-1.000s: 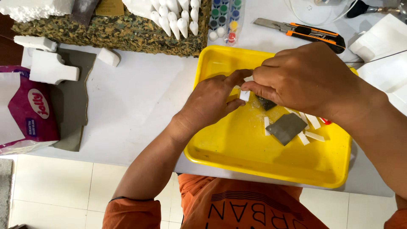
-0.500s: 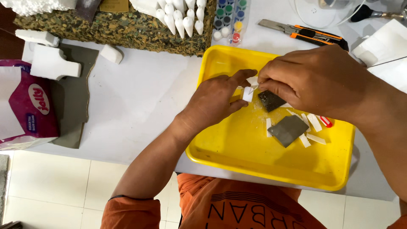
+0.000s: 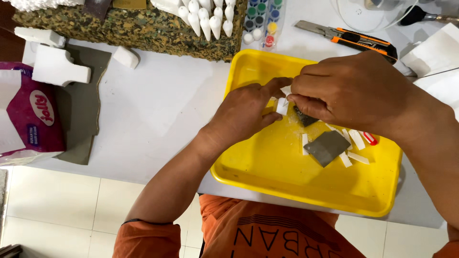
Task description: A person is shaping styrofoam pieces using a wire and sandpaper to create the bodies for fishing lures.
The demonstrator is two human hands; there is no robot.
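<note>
Nearest, lying flat on the yellow tray (image 3: 267, 184): grey sandpaper square (image 3: 327, 147) among loose white strips (image 3: 356, 139). Above them, over the tray's upper half, left hand (image 3: 244, 112) pinching a small white foam piece (image 3: 282, 106), fingers closed on it. Right hand (image 3: 351, 91) pressing a dark abrasive scrap (image 3: 304, 117) against it, grip shut. Sanding apparently underway; next stroke likely needing light pressure. Beyond, on the bench (image 3: 158, 105): utility knife (image 3: 349, 38).
</note>
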